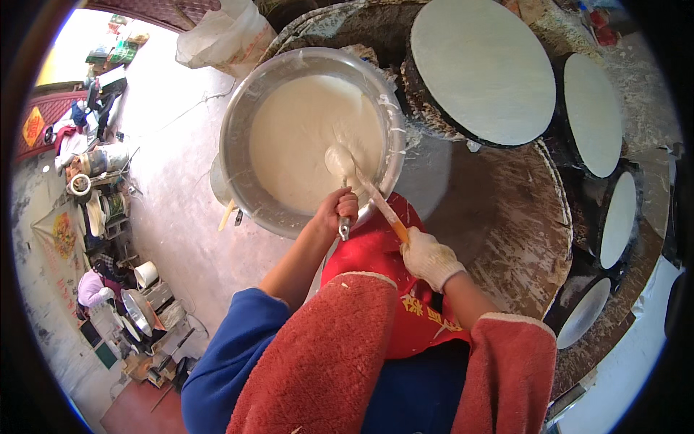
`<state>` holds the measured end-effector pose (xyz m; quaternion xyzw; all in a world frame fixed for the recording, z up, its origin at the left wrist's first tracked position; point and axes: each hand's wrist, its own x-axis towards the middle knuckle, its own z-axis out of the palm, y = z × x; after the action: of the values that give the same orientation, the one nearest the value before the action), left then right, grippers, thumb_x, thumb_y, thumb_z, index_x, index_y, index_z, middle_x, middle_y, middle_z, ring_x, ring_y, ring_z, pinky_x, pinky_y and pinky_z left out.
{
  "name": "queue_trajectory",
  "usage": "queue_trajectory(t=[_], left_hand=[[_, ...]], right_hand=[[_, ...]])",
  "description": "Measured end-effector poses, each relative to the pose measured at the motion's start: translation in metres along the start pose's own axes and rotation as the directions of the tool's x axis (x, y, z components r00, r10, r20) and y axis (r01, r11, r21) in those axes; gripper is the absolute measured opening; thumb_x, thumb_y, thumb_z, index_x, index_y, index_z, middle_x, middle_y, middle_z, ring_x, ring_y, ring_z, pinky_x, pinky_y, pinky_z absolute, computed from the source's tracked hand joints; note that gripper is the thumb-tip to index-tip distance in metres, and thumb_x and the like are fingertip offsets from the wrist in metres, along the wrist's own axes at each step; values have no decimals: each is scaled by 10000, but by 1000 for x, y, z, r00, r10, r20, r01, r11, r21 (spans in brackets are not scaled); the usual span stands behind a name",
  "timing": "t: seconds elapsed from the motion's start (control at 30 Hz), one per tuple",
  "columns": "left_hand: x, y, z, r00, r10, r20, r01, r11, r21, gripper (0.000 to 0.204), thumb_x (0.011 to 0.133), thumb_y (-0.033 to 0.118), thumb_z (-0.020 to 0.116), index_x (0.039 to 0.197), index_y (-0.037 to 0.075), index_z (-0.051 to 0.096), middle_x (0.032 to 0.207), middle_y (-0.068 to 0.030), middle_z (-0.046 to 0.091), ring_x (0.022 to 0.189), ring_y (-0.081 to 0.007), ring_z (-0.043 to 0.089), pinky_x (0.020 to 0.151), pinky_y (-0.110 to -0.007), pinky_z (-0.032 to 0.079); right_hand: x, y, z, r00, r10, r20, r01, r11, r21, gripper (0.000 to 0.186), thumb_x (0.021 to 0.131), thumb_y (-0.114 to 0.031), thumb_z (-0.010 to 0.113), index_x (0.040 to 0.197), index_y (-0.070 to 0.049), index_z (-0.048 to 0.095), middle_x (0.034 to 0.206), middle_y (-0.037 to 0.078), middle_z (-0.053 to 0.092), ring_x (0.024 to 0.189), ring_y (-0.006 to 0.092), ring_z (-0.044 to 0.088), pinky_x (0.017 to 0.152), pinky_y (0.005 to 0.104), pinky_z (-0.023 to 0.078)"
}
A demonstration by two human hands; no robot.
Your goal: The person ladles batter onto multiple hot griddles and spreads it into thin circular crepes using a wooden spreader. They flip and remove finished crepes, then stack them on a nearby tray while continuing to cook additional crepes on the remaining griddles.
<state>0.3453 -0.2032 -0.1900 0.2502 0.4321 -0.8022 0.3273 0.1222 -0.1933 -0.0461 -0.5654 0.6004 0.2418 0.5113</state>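
Observation:
A large metal basin (pixel 233 137) full of pale batter (pixel 293 137) stands in front of me. My left hand (pixel 338 206), bare, is closed around the handle of a ladle (pixel 338 160). The ladle's batter-coated bowl is over the basin's right part. My right hand (pixel 432 259), in a white knit glove, grips the yellowish end of a flat wooden scraper (pixel 383 204). The scraper slants over the basin's near right rim, its batter-smeared far end beside the ladle bowl. Whether the two tools touch, I cannot tell.
Round black griddles bearing white batter sheets (pixel 484 72) curve along the right, around a brown batter-stained round surface (pixel 506 224). A white plastic bag (pixel 228 36) sits behind the basin. At the far left, a person (pixel 94 289) is near cluttered goods and pans.

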Motion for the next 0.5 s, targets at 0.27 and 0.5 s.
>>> queue_trajectory(t=[0.27, 0.5], left_hand=[[-98, -87, 85, 829, 20, 560, 19, 998, -65, 306, 953, 214, 348, 664, 119, 316, 450, 61, 239, 333, -64, 243, 330, -239, 233], [-203, -146, 159, 593, -69, 802, -188, 957, 221, 304, 977, 253, 281, 704, 122, 302, 447, 69, 215, 312, -45, 201, 279, -214, 176]], right_hand=[[-77, 1, -39, 975, -170, 145, 31, 745, 666, 218, 896, -243, 463, 1016, -64, 500, 657, 8, 471, 450, 73, 404, 368, 243, 325], [-121, -24, -61, 733, -581, -354, 680, 637, 364, 181, 896, -199, 466, 947, -27, 491, 618, 92, 523, 521, 190, 540, 511, 318, 432]])
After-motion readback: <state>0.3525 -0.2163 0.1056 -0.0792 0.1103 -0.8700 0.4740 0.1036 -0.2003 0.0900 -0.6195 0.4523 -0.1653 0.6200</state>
